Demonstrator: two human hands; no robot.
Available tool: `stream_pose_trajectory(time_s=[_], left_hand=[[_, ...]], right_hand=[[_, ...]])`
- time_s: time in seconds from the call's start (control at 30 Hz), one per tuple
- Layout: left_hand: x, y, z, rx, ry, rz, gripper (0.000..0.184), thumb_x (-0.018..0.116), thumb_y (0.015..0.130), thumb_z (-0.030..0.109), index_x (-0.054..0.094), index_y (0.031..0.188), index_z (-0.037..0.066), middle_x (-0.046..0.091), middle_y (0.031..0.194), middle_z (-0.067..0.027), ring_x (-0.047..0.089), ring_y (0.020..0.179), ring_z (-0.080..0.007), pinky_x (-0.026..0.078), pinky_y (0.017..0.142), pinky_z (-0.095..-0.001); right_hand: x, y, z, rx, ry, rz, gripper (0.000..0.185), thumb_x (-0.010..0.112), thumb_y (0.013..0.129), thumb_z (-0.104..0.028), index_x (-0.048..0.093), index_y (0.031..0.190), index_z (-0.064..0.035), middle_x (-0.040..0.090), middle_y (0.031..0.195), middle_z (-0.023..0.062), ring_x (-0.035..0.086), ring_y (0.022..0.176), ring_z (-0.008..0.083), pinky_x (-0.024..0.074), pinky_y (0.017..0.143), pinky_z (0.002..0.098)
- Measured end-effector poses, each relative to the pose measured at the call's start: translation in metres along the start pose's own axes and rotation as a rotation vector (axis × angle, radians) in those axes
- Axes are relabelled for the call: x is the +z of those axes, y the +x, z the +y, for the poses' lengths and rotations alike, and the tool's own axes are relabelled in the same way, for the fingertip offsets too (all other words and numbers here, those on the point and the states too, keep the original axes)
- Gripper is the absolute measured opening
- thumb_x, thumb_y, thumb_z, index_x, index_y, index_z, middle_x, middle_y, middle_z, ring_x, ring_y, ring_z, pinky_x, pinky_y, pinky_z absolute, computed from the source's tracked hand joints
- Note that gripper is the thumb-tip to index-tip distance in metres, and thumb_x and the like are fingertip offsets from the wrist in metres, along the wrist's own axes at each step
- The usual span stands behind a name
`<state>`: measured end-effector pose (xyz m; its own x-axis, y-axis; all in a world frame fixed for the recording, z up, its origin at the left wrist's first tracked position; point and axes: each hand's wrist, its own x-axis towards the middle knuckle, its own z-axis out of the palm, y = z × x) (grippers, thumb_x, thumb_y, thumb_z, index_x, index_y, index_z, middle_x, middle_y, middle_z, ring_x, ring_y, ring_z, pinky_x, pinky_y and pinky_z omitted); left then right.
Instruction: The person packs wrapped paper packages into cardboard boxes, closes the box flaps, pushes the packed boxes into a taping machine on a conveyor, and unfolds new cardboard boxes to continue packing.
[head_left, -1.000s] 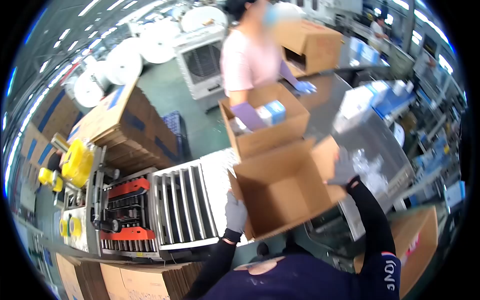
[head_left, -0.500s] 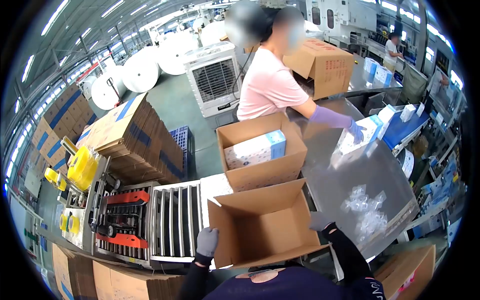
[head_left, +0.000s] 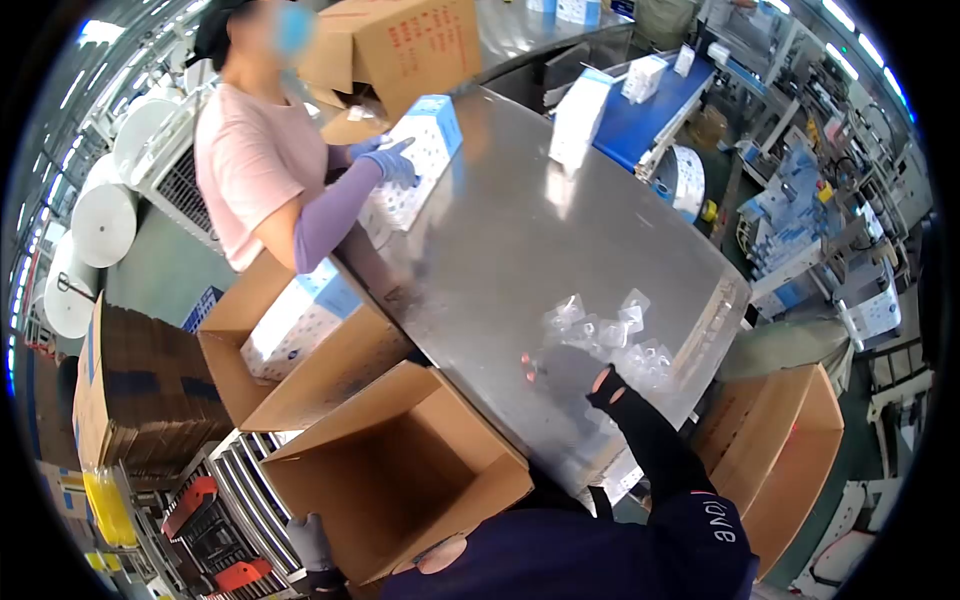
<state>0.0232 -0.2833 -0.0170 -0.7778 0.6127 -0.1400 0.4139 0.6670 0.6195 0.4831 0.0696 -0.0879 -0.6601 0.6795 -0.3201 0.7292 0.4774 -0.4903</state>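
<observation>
An open cardboard box (head_left: 400, 475) with a bare inside stands close in front of me, on the left. My left hand (head_left: 308, 543), in a grey glove, is closed at the near left edge of this box. Over the metal table, my right hand (head_left: 568, 374) reaches out with bare fingertips showing, blurred by motion. Its fingers look stretched out, with nothing visible in them. Right beside it lies a loose pile of clear plastic pieces (head_left: 640, 362); whether the hand touches them is hard to see.
A co-worker in a pink shirt (head_left: 255, 165) holds a blue-and-white carton (head_left: 418, 170) across the metal table (head_left: 490, 270). Another carton sits in a second cardboard box (head_left: 235, 375). More cartons stand by a blue conveyor belt (head_left: 655, 115). Rollers (head_left: 245, 480) run at the left.
My view has turned right. My right hand has left the box's right side and moved over the table to the plastic pieces. The co-worker has drawn a carton closer.
</observation>
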Motion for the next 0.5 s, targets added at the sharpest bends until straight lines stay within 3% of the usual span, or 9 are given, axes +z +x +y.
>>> stream_pose_trajectory(time_s=[0.03, 0.1, 0.13, 0.17, 0.23, 0.3, 0.4, 0.47, 0.5], left_hand=[[-0.003, 0.005, -0.01, -0.047, -0.005, -0.028, 0.018, 0.054, 0.086, 0.007, 0.067, 0.088, -0.006, 0.065, 0.066, -0.0074, 0.058, 0.059, -0.0122, 0.044, 0.053, -0.0313], [0.004, 0.0, 0.013, -0.005, -0.159, 0.063, 0.019, 0.055, 0.082, 0.008, 0.063, 0.075, -0.008, 0.059, 0.06, -0.0035, 0.05, 0.054, -0.0097, 0.038, 0.048, -0.0317], [0.008, -0.003, 0.025, -0.003, -0.246, 0.105, 0.018, 0.054, 0.083, 0.007, 0.064, 0.078, -0.007, 0.059, 0.061, -0.0028, 0.052, 0.054, -0.0105, 0.04, 0.05, -0.0301], [0.0, 0.004, 0.003, -0.114, -0.051, 0.045, 0.018, 0.053, 0.084, 0.006, 0.065, 0.082, -0.007, 0.061, 0.064, -0.0025, 0.056, 0.059, -0.011, 0.043, 0.053, -0.0288], [0.0, 0.007, 0.0, -0.18, -0.097, 0.027, 0.018, 0.052, 0.085, 0.006, 0.064, 0.081, -0.007, 0.062, 0.067, -0.0034, 0.056, 0.062, -0.0112, 0.043, 0.055, -0.0296], [0.001, 0.002, 0.024, -0.103, -0.001, 0.022, 0.018, 0.051, 0.086, 0.006, 0.063, 0.08, -0.007, 0.062, 0.068, -0.0041, 0.055, 0.062, -0.0113, 0.043, 0.056, -0.0297], [0.004, -0.007, 0.032, -0.092, 0.025, 0.055, 0.019, 0.052, 0.087, 0.007, 0.063, 0.081, -0.008, 0.062, 0.066, -0.0052, 0.054, 0.059, -0.0108, 0.041, 0.052, -0.0298], [0.004, -0.002, 0.021, -0.114, 0.002, 0.064, 0.02, 0.053, 0.087, 0.007, 0.064, 0.084, -0.009, 0.062, 0.065, -0.0059, 0.054, 0.057, -0.0105, 0.041, 0.051, -0.0299], [0.003, 0.0, 0.014, -0.122, -0.008, 0.065, 0.02, 0.053, 0.087, 0.007, 0.064, 0.084, -0.009, 0.062, 0.065, -0.0062, 0.055, 0.057, -0.0108, 0.042, 0.051, -0.0301]], right_hand=[[-0.019, 0.0, 0.006, 0.017, 0.031, 0.025, 0.032, 0.059, 0.089, -0.032, 0.07, 0.111, -0.0115, 0.072, 0.095, 0.0139, 0.068, 0.089, 0.0342, 0.0531, 0.08, 0.0464], [-0.043, -0.005, 0.025, 0.055, 0.153, 0.334, 0.028, 0.06, 0.089, -0.028, 0.07, 0.11, -0.0115, 0.071, 0.098, 0.0128, 0.068, 0.088, 0.0331, 0.0532, 0.079, 0.0458], [-0.052, -0.007, 0.038, 0.073, 0.21, 0.489, 0.026, 0.061, 0.089, -0.027, 0.07, 0.109, -0.0116, 0.071, 0.1, 0.0123, 0.068, 0.087, 0.0326, 0.0532, 0.079, 0.0455], [-0.058, -0.009, 0.058, 0.053, 0.151, 0.543, 0.024, 0.062, 0.089, -0.025, 0.069, 0.108, -0.0116, 0.071, 0.101, 0.0116, 0.067, 0.088, 0.032, 0.053, 0.079, 0.0448], [-0.071, -0.01, 0.091, 0.029, -0.019, 0.645, 0.023, 0.064, 0.089, -0.025, 0.068, 0.108, -0.012, 0.07, 0.101, 0.0107, 0.067, 0.089, 0.0315, 0.0527, 0.081, 0.0433], [-0.073, -0.006, 0.11, 0.024, -0.223, 0.724, 0.024, 0.065, 0.089, -0.026, 0.067, 0.109, -0.0126, 0.069, 0.099, 0.0101, 0.066, 0.091, 0.0315, 0.0524, 0.083, 0.0416], [-0.065, 0.003, 0.102, 0.119, -0.211, 0.639, 0.034, 0.069, 0.085, -0.032, 0.065, 0.113, -0.0143, 0.065, 0.108, 0.0106, 0.061, 0.105, 0.0338, 0.0465, 0.096, 0.0471], [-0.051, 0.004, 0.057, 0.024, -0.199, 0.576, 0.049, 0.072, 0.079, -0.041, 0.062, 0.12, -0.0165, 0.058, 0.127, 0.0123, 0.049, 0.127, 0.0375, 0.0312, 0.112, 0.0566], [-0.01, 0.019, 0.072, -0.17, -0.217, 0.542, 0.065, 0.073, 0.073, -0.052, 0.06, 0.127, -0.0184, 0.045, 0.145, 0.0124, 0.026, 0.146, 0.0398, 0.0084, 0.118, 0.0666]])
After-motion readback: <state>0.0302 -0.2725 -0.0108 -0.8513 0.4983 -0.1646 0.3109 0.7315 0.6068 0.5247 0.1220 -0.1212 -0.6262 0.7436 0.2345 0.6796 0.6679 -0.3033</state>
